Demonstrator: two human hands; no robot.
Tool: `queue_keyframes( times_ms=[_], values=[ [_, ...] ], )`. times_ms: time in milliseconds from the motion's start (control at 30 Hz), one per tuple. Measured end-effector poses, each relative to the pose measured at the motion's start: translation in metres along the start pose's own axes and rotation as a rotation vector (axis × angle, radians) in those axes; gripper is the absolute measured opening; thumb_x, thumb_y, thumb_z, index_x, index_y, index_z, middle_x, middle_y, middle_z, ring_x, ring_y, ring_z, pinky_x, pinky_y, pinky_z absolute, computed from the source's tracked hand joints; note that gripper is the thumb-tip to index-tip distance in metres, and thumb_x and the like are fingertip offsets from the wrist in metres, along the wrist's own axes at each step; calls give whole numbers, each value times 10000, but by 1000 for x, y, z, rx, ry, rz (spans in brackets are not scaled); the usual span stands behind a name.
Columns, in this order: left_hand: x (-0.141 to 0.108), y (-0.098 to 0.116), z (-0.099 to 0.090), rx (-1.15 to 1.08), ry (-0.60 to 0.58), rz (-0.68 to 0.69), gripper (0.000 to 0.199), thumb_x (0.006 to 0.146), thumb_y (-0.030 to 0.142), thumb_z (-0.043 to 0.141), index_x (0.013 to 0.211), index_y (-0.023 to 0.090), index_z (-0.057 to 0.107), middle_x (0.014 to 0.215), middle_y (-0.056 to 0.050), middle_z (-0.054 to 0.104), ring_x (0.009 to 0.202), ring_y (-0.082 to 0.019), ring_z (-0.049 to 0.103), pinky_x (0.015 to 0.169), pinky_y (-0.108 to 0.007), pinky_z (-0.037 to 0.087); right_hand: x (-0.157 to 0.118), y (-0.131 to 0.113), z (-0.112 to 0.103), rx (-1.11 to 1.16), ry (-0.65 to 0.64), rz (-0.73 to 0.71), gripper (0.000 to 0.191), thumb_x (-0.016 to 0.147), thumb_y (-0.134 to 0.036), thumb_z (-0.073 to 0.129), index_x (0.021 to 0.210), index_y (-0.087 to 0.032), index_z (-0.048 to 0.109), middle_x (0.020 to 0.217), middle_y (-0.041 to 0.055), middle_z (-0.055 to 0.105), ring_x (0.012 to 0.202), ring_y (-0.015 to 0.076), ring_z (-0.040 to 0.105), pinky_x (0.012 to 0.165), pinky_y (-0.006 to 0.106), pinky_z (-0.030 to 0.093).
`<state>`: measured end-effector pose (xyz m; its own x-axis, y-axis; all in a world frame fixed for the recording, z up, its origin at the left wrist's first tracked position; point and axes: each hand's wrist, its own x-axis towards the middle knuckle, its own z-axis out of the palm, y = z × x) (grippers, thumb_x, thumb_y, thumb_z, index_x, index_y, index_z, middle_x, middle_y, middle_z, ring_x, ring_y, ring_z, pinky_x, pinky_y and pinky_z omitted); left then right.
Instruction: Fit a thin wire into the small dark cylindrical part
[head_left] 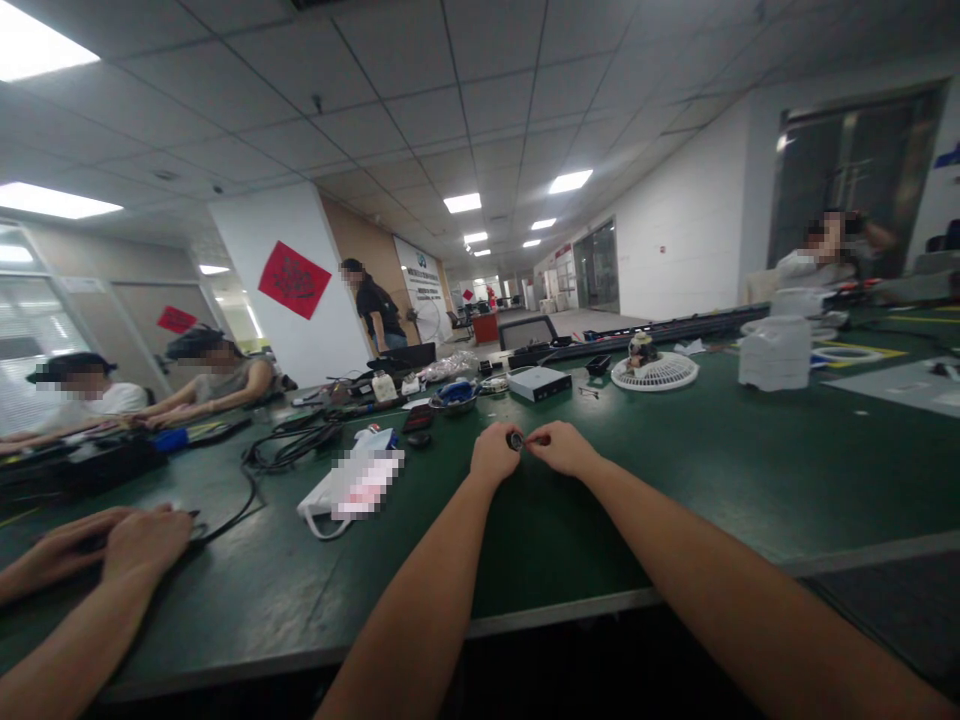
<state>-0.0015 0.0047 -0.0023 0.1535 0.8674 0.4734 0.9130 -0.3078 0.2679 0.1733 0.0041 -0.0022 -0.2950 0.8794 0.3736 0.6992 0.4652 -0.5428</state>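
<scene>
Head view, round dark part [514, 440] gripped in left hand [495, 455], right hand [564, 448], hold unclear

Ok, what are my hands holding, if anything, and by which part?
Your left hand grips a small dark round piece around its side; whether your right hand holds anything is unclear.

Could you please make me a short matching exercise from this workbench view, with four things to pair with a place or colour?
Things:
1. Small dark round part
2. Fan grille
3. Larger red poster
4. Tabletop

Places and colours:
A. On the pillar
B. Green
C. In the left hand
D. White

Right pairs: 1-C, 2-D, 3-A, 4-B.
</scene>
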Motion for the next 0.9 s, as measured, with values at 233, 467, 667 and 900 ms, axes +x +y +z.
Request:
queue_keyframes(
  times_ms=[233, 467, 667, 900],
  values=[
    [0, 3, -2, 2, 9, 15, 268, 761, 163, 635, 986, 259, 745, 1010, -56, 714, 949, -212, 650, 872, -308, 486, -1, 1, -2, -39, 39, 66, 229, 826, -305, 645, 976, -262, 813, 961, 72, 772, 897, 248, 702, 770, 295, 494],
    [-1, 5, -4, -13, 9, 33, 320, 772, 145, 614, 1038, 254, 754, 1052, -56, 744, 976, -208, 670, 877, -290, 495, -2, -7, -3, -6, 17, 26, 232, 851, -305, 629, 1003, -285, 804, 936, 34, 778, 871, 196, 701, 762, 240, 486],
    [-1, 5, -3, -26, -6, 33, 393, 755, 145, 636, 1118, 250, 745, 1079, -61, 756, 1012, -221, 682, 916, -302, 497, -4, -6, -6, -40, 31, 79, 197, 799, -290, 667, 925, -276, 818, 908, 58, 780, 876, 237, 707, 751, 277, 492],
    [-1, 6, -4, -39, -21, 40, 393, 763, 131, 622, 1114, 255, 749, 1077, -54, 760, 1016, -213, 686, 924, -286, 496, -4, -7, -7, -31, 36, 66, 239, 829, -309, 649, 1010, -312, 804, 988, 42, 780, 925, 226, 707, 799, 271, 497]
  ],
)
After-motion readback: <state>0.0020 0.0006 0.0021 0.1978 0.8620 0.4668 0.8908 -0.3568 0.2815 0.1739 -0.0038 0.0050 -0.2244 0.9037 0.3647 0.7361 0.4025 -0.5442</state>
